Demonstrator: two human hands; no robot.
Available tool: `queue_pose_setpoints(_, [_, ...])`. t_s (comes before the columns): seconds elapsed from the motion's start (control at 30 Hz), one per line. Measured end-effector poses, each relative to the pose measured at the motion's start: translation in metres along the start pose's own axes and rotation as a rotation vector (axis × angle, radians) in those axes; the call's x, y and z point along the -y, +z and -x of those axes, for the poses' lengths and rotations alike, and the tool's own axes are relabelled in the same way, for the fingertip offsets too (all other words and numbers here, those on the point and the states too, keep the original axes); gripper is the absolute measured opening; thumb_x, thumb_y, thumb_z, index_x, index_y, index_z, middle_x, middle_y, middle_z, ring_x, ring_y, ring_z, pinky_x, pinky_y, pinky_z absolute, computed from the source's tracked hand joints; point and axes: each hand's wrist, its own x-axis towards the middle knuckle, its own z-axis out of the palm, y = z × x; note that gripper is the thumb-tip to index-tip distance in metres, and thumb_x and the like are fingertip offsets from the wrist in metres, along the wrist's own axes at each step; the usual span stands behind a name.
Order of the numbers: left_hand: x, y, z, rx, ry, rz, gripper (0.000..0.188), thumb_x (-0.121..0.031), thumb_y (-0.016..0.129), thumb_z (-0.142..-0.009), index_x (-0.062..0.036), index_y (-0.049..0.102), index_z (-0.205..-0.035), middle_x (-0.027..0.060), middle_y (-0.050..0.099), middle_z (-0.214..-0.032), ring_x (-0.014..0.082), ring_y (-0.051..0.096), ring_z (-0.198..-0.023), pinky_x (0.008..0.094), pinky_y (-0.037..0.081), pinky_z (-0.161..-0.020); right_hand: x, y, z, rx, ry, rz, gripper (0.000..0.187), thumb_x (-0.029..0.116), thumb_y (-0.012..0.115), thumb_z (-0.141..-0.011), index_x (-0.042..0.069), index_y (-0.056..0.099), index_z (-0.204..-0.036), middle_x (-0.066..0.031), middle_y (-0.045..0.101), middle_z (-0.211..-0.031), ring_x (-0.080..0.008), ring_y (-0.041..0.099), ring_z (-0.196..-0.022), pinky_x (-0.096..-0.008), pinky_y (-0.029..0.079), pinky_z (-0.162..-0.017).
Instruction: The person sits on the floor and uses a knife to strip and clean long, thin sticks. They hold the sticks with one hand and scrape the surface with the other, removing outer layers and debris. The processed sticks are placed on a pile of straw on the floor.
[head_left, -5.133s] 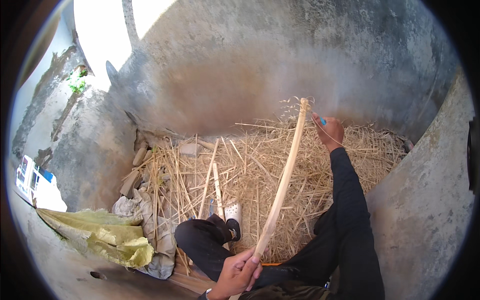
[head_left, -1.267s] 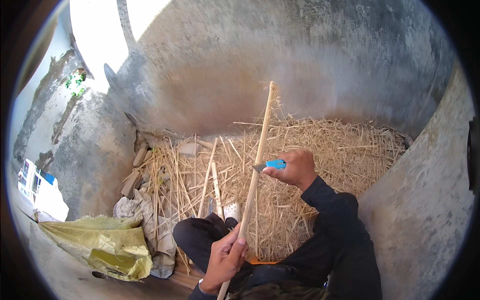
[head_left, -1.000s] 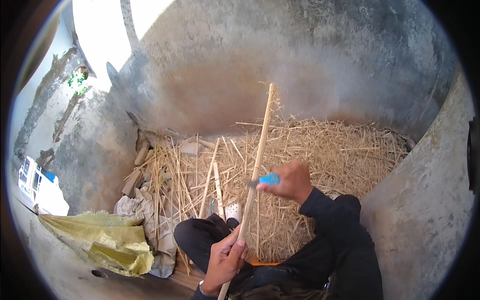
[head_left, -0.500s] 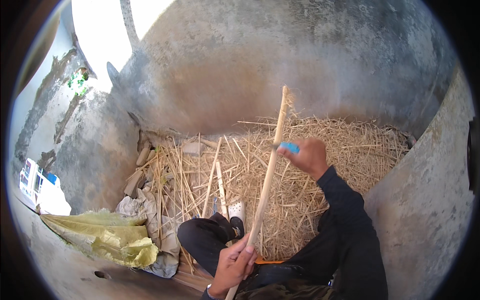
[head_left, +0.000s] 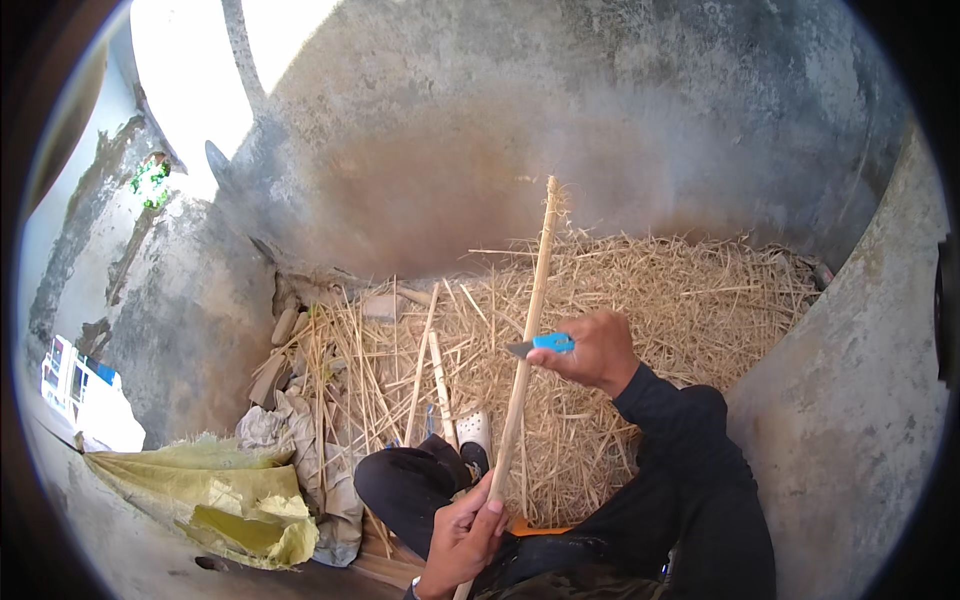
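A long pale wooden stick [head_left: 530, 330] slants up and away from my lap, with fine curled fibres near its far tip. My left hand [head_left: 465, 540] is closed around its lower part, thumb along the wood. In my right hand [head_left: 595, 350] is a blue-handled utility knife [head_left: 552, 343]. Its dark blade lies across the stick at about mid-length, pointing left. The fingers are wrapped round the handle and partly hide it.
A thick heap of straw-like shavings [head_left: 690, 300] covers the floor ahead and right. Loose sticks [head_left: 420, 370] lie to the left, near my white clog [head_left: 474, 428]. A yellowish crumpled sheet [head_left: 215, 490] is at lower left. Concrete walls [head_left: 480, 130] surround the spot.
My right hand has drawn the knife down along the stick toward me and a little left. The stick's far end has shifted slightly left, while my left hand keeps its hold.
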Motion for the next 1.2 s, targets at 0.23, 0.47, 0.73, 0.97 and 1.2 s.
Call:
queue_pose_setpoints(0.23, [0.01, 0.009, 0.008, 0.071, 0.048, -0.041, 0.045, -0.017, 0.049, -0.099, -0.0007, 0.041, -0.141, -0.0012, 0.047, -0.067, 0.002, 0.038, -0.047, 0.0175, 0.028, -0.042, -0.086, -0.01, -0.041, -0.123, 0.385, 0.145, 0.076, 0.08, 0.044, -0.079, 0.01, 0.06, -0.052, -0.0047, 0.049, -0.043, -0.0238, 0.053, -0.042, -0.0389, 0.039, -0.042])
queue_pose_setpoints(0.47, [0.005, -0.005, 0.001, 0.08, -0.058, 0.191, 0.042, -0.017, 0.045, -0.1, 0.0045, 0.041, -0.137, 0.0008, 0.045, -0.063, 0.0041, 0.036, -0.037, 0.0185, 0.031, -0.036, -0.057, -0.02, -0.031, -0.052, 0.331, 0.084, 0.077, 0.081, 0.04, -0.081, 0.012, 0.046, -0.045, -0.0008, 0.039, -0.039, -0.0191, 0.046, -0.037, -0.0376, 0.033, -0.038])
queue_pose_setpoints(0.73, [-0.002, -0.01, -0.003, 0.123, -0.036, 0.246, 0.043, -0.017, 0.043, -0.102, 0.0027, 0.038, -0.14, 0.0011, 0.045, -0.064, 0.0041, 0.035, -0.037, 0.0179, 0.033, -0.039, 0.009, -0.008, 0.014, -0.031, -0.045, -0.011, 0.075, 0.081, 0.048, -0.076, 0.013, 0.053, -0.046, -0.0035, 0.043, -0.039, -0.0207, 0.047, -0.034, -0.0354, 0.037, -0.038])
queue_pose_setpoints(0.97, [-0.003, -0.008, -0.001, 0.133, -0.045, 0.227, 0.042, -0.017, 0.043, -0.102, 0.003, 0.039, -0.139, 0.0001, 0.044, -0.063, 0.0038, 0.036, -0.038, 0.0178, 0.032, -0.039, -0.017, -0.007, 0.0, 0.044, 0.079, -0.014, 0.075, 0.081, 0.047, -0.076, 0.013, 0.055, -0.048, -0.0033, 0.045, -0.04, -0.02, 0.048, -0.035, -0.0351, 0.038, -0.039])
queue_pose_setpoints(1.2, [0.001, -0.009, 0.007, 0.138, -0.079, 0.207, 0.042, -0.016, 0.044, -0.102, 0.001, 0.04, -0.14, -0.0008, 0.045, -0.063, 0.0031, 0.037, -0.041, 0.0179, 0.032, -0.04, -0.039, -0.001, -0.014, 0.002, 0.232, 0.018, 0.074, 0.079, 0.049, -0.077, 0.011, 0.06, -0.052, -0.0042, 0.049, -0.044, -0.0214, 0.053, -0.04, -0.0378, 0.042, -0.042])
